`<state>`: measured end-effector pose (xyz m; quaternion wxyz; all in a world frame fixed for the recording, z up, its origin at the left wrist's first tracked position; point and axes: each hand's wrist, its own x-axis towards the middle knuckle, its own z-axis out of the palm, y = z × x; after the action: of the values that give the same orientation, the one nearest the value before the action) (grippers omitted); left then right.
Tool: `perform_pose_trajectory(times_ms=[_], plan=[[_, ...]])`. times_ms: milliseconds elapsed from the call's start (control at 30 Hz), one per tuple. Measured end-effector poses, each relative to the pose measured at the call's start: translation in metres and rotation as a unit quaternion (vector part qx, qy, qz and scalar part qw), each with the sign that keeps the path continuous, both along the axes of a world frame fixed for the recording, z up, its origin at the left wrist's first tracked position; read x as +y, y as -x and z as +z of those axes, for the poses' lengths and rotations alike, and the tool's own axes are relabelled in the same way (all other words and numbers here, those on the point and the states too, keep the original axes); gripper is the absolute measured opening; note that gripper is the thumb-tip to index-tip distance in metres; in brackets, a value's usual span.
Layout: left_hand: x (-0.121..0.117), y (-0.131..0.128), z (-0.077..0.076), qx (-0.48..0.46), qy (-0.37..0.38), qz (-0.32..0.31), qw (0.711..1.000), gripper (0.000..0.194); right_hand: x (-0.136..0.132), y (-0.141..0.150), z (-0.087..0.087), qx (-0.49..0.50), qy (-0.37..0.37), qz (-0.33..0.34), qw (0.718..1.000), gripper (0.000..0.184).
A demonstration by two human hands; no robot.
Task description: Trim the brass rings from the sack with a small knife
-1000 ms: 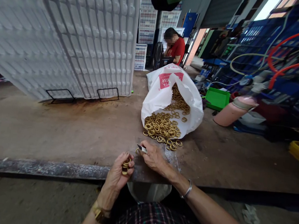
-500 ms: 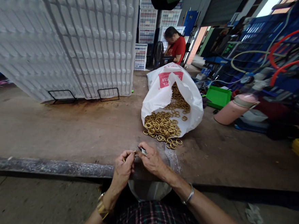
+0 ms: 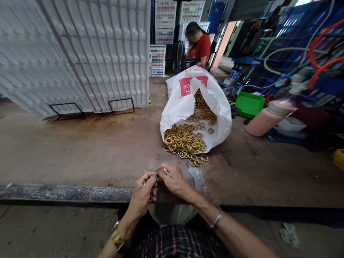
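Note:
My left hand [image 3: 141, 195] is closed around a small stack of brass rings at the table's near edge. My right hand [image 3: 174, 181] is closed on a small metal blade [image 3: 164, 170] and touches the left hand's fingertips. Just beyond them a white plastic bag [image 3: 188, 102] lies open on its side, with a heap of brass rings [image 3: 185, 141] spilling from its mouth onto the brown tabletop [image 3: 85, 150]. A clear plastic sheet [image 3: 199, 180] lies under my right hand.
A large white ribbed panel [image 3: 69, 39] leans on wire stands at the back left. A pink cylinder [image 3: 268, 118] and a green tray [image 3: 249, 105] lie to the right, among blue crates and hoses. A person in a red shirt [image 3: 199, 46] sits behind the bag.
My left hand has risen from the table edge and met my right hand, bringing its rings to the blade. The view has tilted slightly.

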<state>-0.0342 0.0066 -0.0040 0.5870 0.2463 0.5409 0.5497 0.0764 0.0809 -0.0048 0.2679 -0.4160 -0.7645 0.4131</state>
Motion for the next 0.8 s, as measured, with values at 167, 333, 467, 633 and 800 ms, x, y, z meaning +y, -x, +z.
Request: perform_pose_trajectory(times_ms=[167, 333, 467, 633, 800], plan=[[0.0, 0.0, 0.001, -0.068, 0.001, -0.013, 0.998, 0.032, -0.001, -0.001, 0.003, 0.009, 0.016, 0.014, 1.0, 0.024], [-0.001, 0.0, -0.001, -0.063, -0.014, -0.019, 0.998, 0.029, -0.001, -0.001, 0.005, 0.023, 0.028, 0.022, 0.999, 0.025], [-0.003, 0.001, -0.002, -0.051, -0.031, -0.02, 0.998, 0.028, 0.0, -0.001, 0.004, 0.029, 0.04, 0.017, 0.999, 0.022], [-0.003, 0.002, -0.003, -0.004, -0.038, -0.017, 0.999, 0.028, -0.001, -0.005, -0.003, -0.048, -0.03, 0.018, 0.998, 0.017], [-0.002, 0.004, -0.007, 0.068, -0.047, -0.013, 0.996, 0.03, -0.008, -0.009, -0.007, -0.179, -0.116, 0.08, 0.974, 0.021]])
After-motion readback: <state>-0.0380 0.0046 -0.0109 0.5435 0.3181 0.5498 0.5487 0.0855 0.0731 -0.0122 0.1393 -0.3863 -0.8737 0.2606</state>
